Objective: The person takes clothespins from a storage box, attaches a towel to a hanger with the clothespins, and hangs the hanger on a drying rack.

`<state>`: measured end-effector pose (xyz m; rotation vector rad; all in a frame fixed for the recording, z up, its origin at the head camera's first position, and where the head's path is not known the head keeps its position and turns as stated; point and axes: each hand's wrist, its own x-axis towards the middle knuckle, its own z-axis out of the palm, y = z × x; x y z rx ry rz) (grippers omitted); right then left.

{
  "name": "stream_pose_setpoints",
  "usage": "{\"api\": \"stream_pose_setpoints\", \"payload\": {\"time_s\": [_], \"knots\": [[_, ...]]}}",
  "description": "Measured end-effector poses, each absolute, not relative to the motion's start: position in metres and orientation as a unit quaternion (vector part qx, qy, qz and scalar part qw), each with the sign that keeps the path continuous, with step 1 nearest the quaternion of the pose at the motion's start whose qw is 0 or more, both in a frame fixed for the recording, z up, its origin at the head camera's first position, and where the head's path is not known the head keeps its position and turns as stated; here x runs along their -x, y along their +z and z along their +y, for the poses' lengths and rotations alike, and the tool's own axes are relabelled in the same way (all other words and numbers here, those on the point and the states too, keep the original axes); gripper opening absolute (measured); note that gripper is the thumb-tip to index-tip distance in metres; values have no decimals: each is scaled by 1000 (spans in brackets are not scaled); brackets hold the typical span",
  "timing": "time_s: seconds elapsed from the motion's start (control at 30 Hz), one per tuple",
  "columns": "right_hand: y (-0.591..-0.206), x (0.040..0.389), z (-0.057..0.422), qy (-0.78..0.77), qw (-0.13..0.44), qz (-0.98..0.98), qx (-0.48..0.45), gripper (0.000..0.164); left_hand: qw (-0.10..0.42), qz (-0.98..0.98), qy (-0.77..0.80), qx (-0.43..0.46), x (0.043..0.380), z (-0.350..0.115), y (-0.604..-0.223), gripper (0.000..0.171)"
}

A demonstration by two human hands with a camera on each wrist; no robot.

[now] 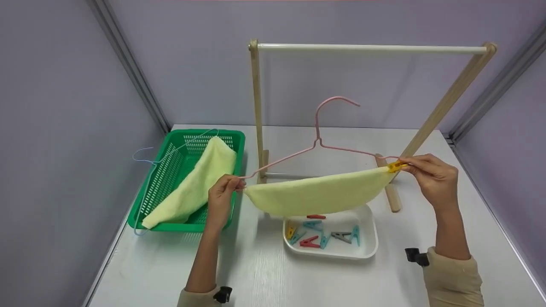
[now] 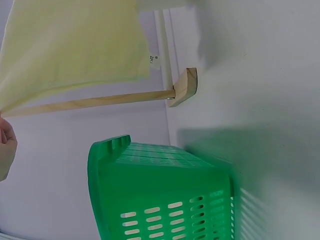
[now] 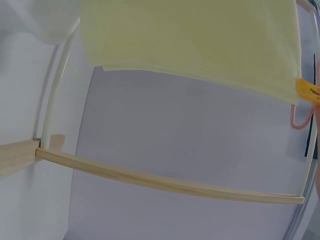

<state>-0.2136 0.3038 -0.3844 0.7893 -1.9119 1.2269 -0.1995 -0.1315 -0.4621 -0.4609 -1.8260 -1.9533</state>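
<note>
A pale yellow towel (image 1: 315,196) hangs stretched below a pink wire hanger (image 1: 318,128) in the head view. At the left end, my left hand (image 1: 222,198) pinches the towel's corner together with the hanger. My right hand (image 1: 437,179) grips a yellow clothespin (image 1: 396,166), whose jaws are on the towel's right corner beside the hanger's end. The right wrist view shows that clothespin (image 3: 307,91) at the towel's (image 3: 200,40) corner. In the left wrist view only part of the left hand (image 2: 6,150) appears, by the other corner.
A wooden rack with a white top bar (image 1: 371,49) stands behind. On the left, a green basket (image 1: 136,209) holds another yellow towel (image 1: 196,183) and a blue hanger (image 1: 147,192). Several clothespins (image 1: 310,241) lie in a white tray (image 1: 332,254) under the towel.
</note>
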Motion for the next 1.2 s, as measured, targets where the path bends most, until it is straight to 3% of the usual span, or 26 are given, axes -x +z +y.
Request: {"api": "stream_pose_setpoints", "payload": {"time_s": [0.4,0.7,1.0,1.2], "knots": [[-390,215,299,458,365,-757,-291,35,190,-654,-710,179,199,-131,-461,21],[-401,221,303,449,370,-764,-280,36,202,-641,-715,194,199,-131,-464,25],[-402,209,290,500,327,-784,-168,25,195,-639,-722,182,196,-129,-460,23],[-401,209,280,510,354,-758,-200,23,202,-634,-722,190,200,-129,-466,27]]}}
